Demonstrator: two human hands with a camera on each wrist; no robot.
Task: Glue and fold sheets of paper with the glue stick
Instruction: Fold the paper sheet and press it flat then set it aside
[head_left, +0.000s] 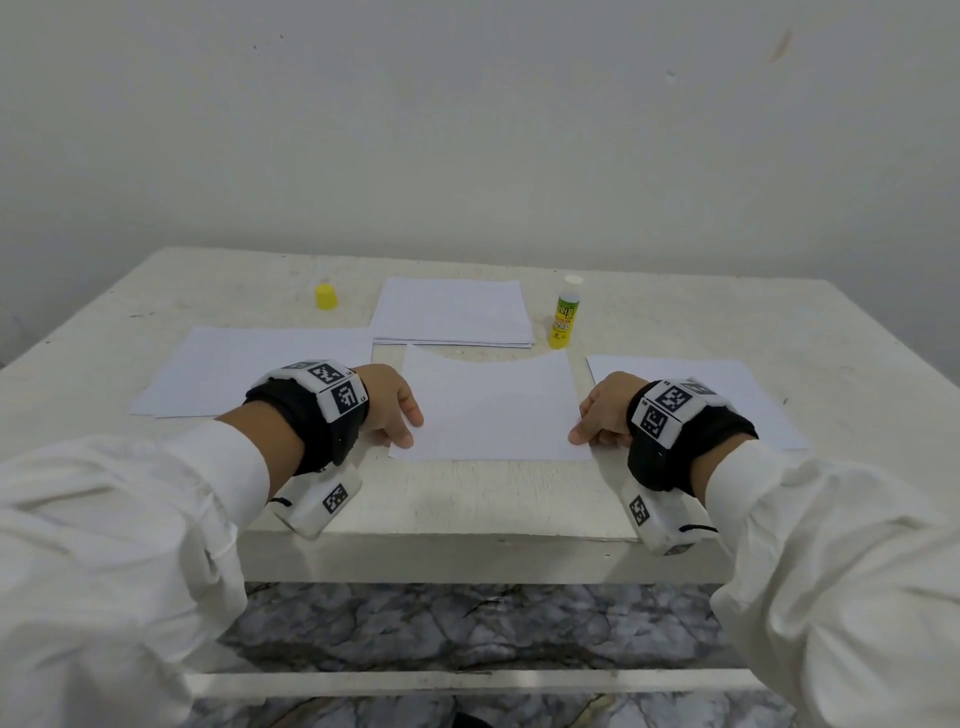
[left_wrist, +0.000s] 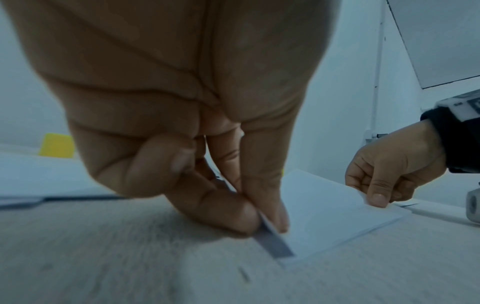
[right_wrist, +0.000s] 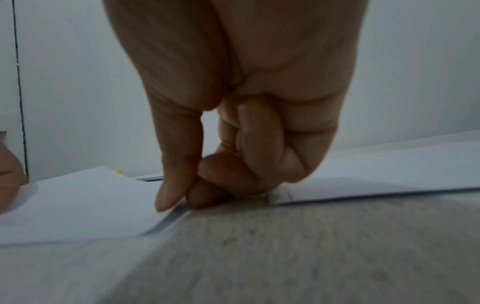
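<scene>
Paper sheet (head_left: 491, 410) sits dead centre at the near edge of the table (head_left: 467, 499), and I've got both hands on it. My left hand (head_left: 387, 402) pinches its left edge between thumb and fingers (left_wrist: 270, 205), and the wrist view shows that edge lifted a little off the table. My right hand (head_left: 602, 410) pinches the right edge the same way, thumb on top, fingers (right_wrist: 205, 195) curled under. Behind the sheet lies a stack of paper (head_left: 452, 312). Glue stick (head_left: 563, 314) stands upright just right of that stack, uncapped, white tip showing. Its yellow cap (head_left: 325, 297) sits well apart on the left. More sheets lie flat on the left (head_left: 249, 364) and on the right (head_left: 727, 395).
</scene>
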